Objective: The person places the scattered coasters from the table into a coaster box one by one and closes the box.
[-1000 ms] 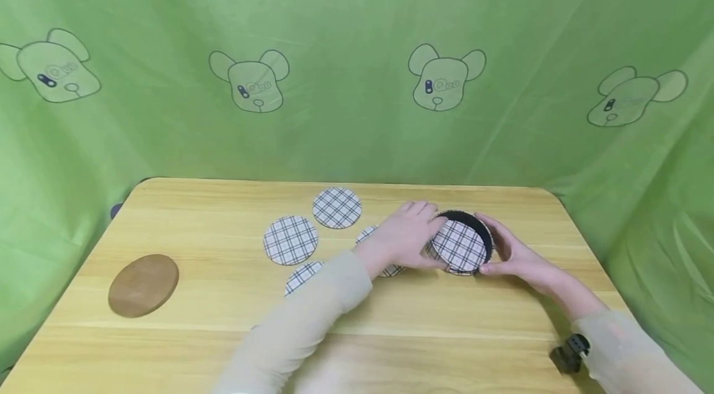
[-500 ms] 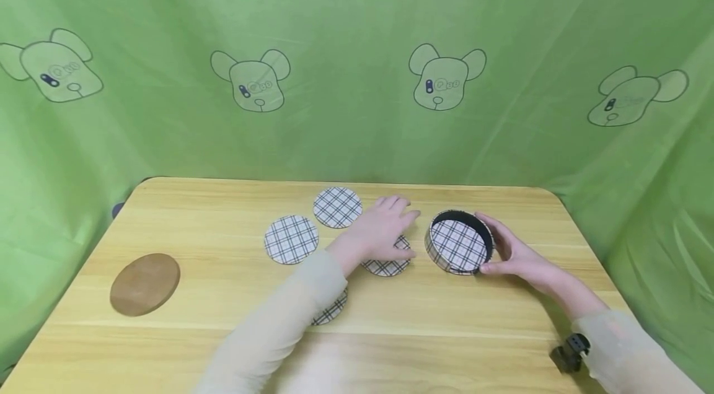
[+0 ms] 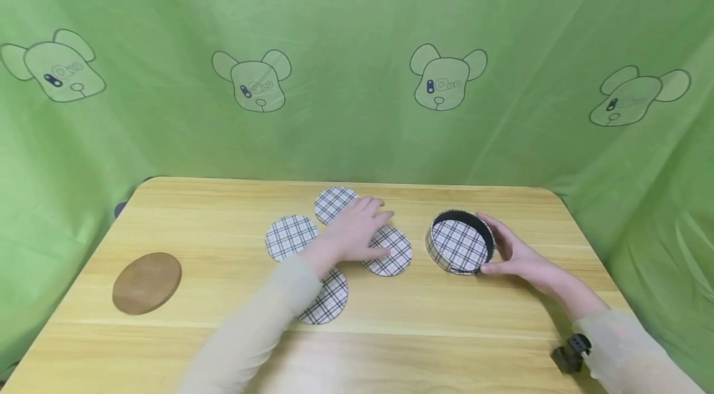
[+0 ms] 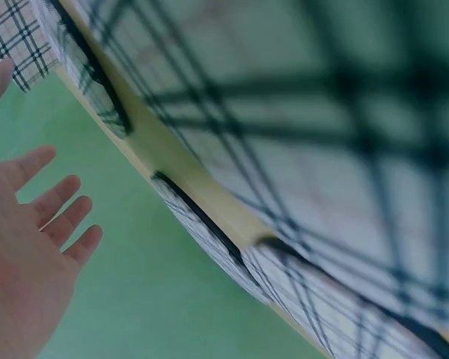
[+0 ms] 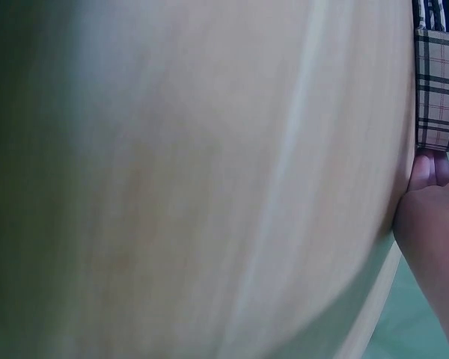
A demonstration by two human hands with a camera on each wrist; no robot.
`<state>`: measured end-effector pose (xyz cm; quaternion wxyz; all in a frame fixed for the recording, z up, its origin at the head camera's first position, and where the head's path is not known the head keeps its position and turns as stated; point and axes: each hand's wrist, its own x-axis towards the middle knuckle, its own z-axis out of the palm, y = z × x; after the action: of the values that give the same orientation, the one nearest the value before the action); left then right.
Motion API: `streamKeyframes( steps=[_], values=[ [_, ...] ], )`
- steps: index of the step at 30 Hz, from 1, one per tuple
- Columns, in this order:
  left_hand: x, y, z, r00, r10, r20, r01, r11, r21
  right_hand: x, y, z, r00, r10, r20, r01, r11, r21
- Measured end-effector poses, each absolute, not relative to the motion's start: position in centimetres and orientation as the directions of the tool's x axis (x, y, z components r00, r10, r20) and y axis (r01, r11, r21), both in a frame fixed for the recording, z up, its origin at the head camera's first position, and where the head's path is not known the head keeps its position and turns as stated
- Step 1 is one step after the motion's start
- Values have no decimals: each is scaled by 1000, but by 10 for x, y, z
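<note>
In the head view my right hand [image 3: 515,256] grips the right side of a round plaid coaster holder [image 3: 440,254], thumb at the near side and fingers behind. The holder has a black inner wall, and plaid shows inside it. Its checked outer wall [image 5: 440,90] meets my fingers in the right wrist view. My left hand [image 3: 350,230] holds nothing, fingers spread above the round plaid coasters. One coaster [image 3: 397,251] lies partly under its thumb. Others are the back coaster [image 3: 331,201], the left coaster [image 3: 289,236] and the front coaster [image 3: 329,301], partly hidden by hand or sleeve.
A brown round disc [image 3: 147,283] lies at the left of the wooden table [image 3: 424,344]. Behind the table hangs a green curtain [image 3: 346,140] with mouse-head drawings. A small black device [image 3: 570,354] is at the right sleeve.
My left hand has moved left, away from the coaster holder and over the coasters, uncovering more of the right coaster. My right hand stays at the holder.
</note>
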<state>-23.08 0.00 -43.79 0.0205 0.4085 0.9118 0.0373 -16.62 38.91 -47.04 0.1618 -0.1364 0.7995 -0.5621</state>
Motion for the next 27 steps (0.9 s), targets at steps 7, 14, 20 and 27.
streamKeyframes(
  steps=[7, 14, 20, 27],
  values=[
    [-230, -23, -438, -678, 735, 5, 733, 674, 92, -167, 390, -472, -910, -402, -102, -42, 333, -942],
    [-228, -47, -440, -685, 728, 18, 727, 681, 90, -166, 390, -471, -910, -399, -109, -31, 330, -943],
    [-226, -66, -444, -694, 719, 36, 718, 688, 111, -167, 389, -470, -911, -398, -109, -34, 335, -942],
    [-223, -83, -453, -699, 712, 63, 714, 691, 115, -166, 389, -469, -911, -397, -108, -38, 343, -939]
  ],
)
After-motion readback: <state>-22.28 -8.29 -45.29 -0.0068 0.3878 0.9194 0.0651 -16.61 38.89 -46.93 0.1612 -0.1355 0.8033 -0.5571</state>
